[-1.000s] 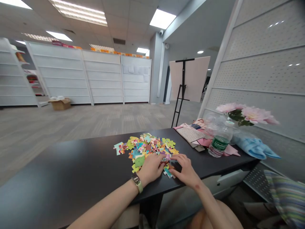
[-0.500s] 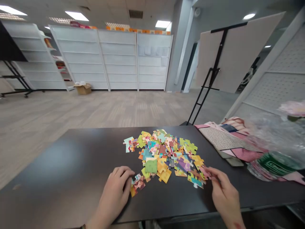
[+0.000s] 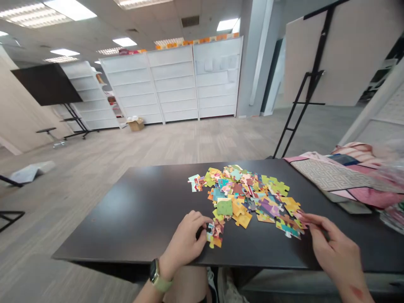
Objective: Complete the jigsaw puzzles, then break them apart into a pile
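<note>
**Left hand (image 3: 184,237):** fingers (image 3: 194,221) held together and curled, tips and thumb against a small group of jigsaw pieces (image 3: 215,233) that lies just apart from the main heap. Whether they grip it cannot be told.

**Right hand (image 3: 334,248):** fingers (image 3: 318,223) extended and slightly spread, tips at the right edge of the main heap. The hand is slightly blurred; any piece held between them cannot be made out.

**Wrist:** a wristwatch (image 3: 157,273) with a dark case and a pale green strap, on the left wrist.

**Main heap:** loose puzzle pieces (image 3: 243,198) of thin printed card with knobbed and socketed outlines, in yellow, teal, green, pink and purple. They lie flat and partly overlapping near the middle of the counter, between the two hands. A plain green piece (image 3: 224,207) sits near the heap's front.

**Counter:** a dark, smooth, matte top (image 3: 135,210) with straight edges.

**Right of the heap:** a patterned cloth (image 3: 331,179), beige with a woven key design and pink and navy panels, lying flat near the heap but apart from it. Crumpled clear plastic (image 3: 391,214) lies at the frame edge.

**Background:** a black metal easel (image 3: 304,118) holding a pale board; white shelving (image 3: 176,84); a cardboard box (image 3: 136,125) on the grey carpet (image 3: 94,168).
</note>
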Demonstrator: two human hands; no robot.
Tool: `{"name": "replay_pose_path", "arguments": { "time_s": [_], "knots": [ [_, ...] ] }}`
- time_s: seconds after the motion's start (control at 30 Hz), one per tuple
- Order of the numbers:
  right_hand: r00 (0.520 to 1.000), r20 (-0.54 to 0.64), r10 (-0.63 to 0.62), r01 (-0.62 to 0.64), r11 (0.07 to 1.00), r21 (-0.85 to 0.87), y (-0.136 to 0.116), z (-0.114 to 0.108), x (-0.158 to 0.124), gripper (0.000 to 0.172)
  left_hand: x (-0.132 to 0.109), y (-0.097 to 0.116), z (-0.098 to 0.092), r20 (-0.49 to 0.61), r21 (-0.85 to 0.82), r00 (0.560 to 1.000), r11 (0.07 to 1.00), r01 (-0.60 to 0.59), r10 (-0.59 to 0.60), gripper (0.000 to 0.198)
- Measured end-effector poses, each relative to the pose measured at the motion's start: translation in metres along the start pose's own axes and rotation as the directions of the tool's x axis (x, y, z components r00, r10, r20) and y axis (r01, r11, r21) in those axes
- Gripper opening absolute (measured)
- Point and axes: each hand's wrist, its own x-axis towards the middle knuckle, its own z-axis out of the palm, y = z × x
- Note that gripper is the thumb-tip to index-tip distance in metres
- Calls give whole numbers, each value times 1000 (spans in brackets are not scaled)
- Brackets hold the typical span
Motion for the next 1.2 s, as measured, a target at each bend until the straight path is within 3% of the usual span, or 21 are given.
{"name": "replay_pose_path", "arguments": {
  "time_s": [0.13,0.2,0.4,0.5,0.6,0.7,0.8,0.9,1.03,1.1,1.2],
  "knots": [
    [948,62,-313,314,950,2,-3,7,5,29,-2,3,-1,-9,-32,997,997,-74,74,49],
    [919,91,-383,388,921,-41,-7,9,3,28,-3,4,-2,14,-27,995,994,-102,102,51],
    [907,105,-408,421,886,-191,-17,8,-30,31,-4,5,-2,20,-7,998,998,-58,58,49],
    [883,129,-451,466,876,-127,-31,4,-54,33,-4,4,1,16,26,999,999,-28,28,47],
    [830,225,-511,531,847,-34,-59,0,-74,42,-2,4,6,-5,106,1000,994,20,-20,47],
    [773,342,-535,558,829,35,-87,-3,-84,53,-2,5,6,-54,152,998,987,49,-41,28],
    [758,369,-538,565,824,42,-100,-2,-84,55,-8,5,-1,-49,58,999,998,-20,23,9],
    [735,344,-585,610,791,45,-99,4,-84,51,-20,4,-12,71,-24,989,992,-125,126,20],
    [663,283,-694,672,717,184,-107,16,-93,45,-35,-1,-21,87,49,994,996,-76,71,31],
    [671,236,-703,647,711,276,-122,25,-99,40,-39,-5,-22,44,72,998,997,-38,35,32],
    [740,180,-649,577,749,326,-158,42,-107,29,-43,-11,-21,-9,68,1000,998,-8,9,31]
  ]
}}
